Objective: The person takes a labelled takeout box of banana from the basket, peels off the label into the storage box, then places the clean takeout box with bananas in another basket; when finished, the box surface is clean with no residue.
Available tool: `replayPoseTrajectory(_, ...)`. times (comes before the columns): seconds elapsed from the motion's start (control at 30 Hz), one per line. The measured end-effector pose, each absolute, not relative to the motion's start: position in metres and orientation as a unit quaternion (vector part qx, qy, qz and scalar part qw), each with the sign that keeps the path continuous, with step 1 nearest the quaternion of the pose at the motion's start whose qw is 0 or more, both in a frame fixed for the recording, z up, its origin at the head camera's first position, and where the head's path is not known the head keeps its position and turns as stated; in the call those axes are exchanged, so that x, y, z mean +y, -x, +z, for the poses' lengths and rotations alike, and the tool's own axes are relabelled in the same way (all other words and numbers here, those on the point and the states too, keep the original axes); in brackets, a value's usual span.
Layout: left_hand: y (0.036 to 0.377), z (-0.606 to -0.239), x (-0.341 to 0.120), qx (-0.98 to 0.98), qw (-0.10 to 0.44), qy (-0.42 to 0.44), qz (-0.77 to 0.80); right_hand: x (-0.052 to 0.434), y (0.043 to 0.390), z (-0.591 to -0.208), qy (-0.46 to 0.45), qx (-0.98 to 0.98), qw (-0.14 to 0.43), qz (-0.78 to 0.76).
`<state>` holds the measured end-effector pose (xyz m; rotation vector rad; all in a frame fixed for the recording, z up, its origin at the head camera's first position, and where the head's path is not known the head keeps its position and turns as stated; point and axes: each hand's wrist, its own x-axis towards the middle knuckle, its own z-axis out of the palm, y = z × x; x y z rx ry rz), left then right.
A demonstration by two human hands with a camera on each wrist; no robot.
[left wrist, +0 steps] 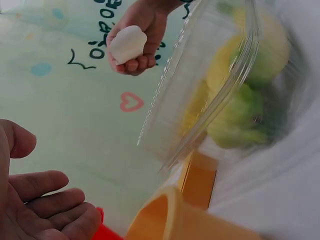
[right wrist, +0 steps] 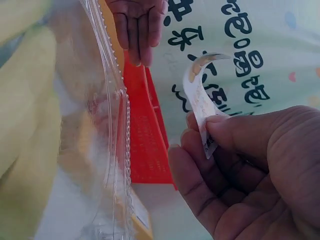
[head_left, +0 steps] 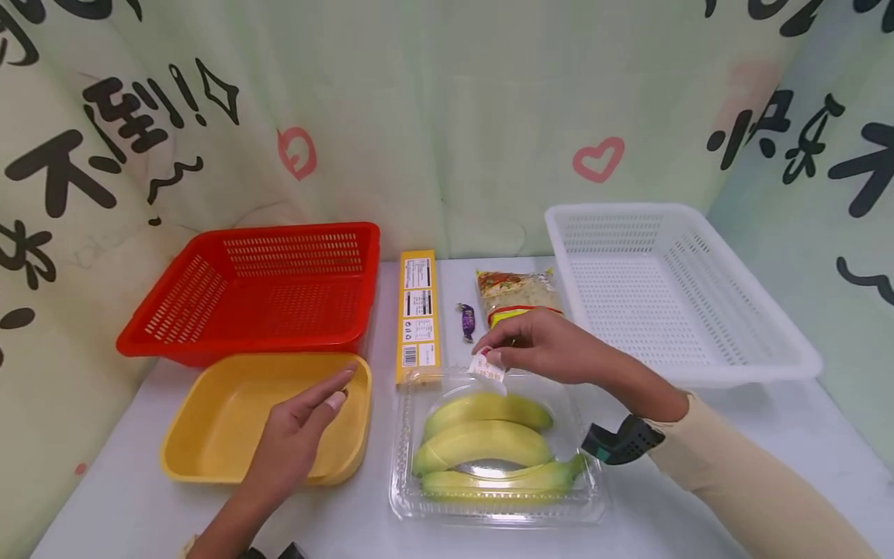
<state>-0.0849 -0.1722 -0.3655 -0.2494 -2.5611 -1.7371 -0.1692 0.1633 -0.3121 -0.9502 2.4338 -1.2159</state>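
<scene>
Head view had the right hand (head_left: 541, 344) over the far rim of the clear plastic clamshell box (head_left: 496, 508) of yellow-green bananas (head_left: 482, 442), which sat between a yellow plastic tray (head_left: 209, 435) and a white perforated basket (head_left: 761, 349). Right wrist view alone showed the grip: thumb and fingers pinched a small curled white sticker label (right wrist: 200, 102). Left hand (head_left: 296, 435) hovered over the tray, fingers straight, holding nothing; left wrist view confirmed that bare palm (left wrist: 40, 210).
</scene>
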Motion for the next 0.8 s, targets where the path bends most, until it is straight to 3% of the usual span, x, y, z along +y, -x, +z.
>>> replayPoseTrajectory(0.3, 0.086, -0.356, -0.221, -0.872, 0.053, 0.015, -0.486, 0.147, 0.174, -0.305, 0.311, 0.829, 0.112, -0.451)
replayPoseTrajectory(0.5, 0.088, -0.359, -0.249, -0.908, 0.041, -0.015, -0.416, 0.133, 0.177, -0.303, 0.327, 0.819, 0.106, -0.458)
replayPoseTrajectory(0.73, 0.088, -0.368, -0.287, -0.955, 0.088, 0.052, -0.279, 0.115, 0.181, -0.305, 0.334, 0.807, 0.121, -0.472)
replayPoseTrajectory(0.8, 0.09, -0.367, -0.298, -0.961, 0.076, 0.063, -0.257, 0.111, 0.182, -0.304, 0.335, 0.806, 0.123, -0.473)
